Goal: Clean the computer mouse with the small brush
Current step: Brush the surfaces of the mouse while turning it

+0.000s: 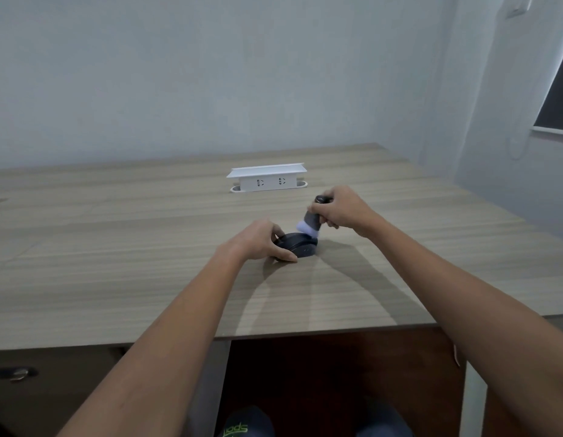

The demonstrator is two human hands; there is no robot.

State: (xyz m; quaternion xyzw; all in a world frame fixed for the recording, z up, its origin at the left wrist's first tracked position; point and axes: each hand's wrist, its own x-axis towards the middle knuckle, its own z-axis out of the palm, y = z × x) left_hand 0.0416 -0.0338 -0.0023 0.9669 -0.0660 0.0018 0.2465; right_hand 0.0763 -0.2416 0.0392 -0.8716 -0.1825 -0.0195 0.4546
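The dark mouse [297, 245] is steadied on the table [116, 247] by the left hand [261, 239], its grip closed on it, while the small brush [312, 220] is clasped in the right hand [343, 211], white bristles touching the mouse, with a white socket box [267, 178] well behind.

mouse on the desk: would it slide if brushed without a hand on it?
Probably. The mouse looks small, smooth and low, so likely light. The left hand braces it while the brush presses on top. Tipping seems unlikely.

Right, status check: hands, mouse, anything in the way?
Left hand steadies dark oval computer mouse. Right hand grips small grey white-bristled brush, bristles on mouse. Nothing obstructing.
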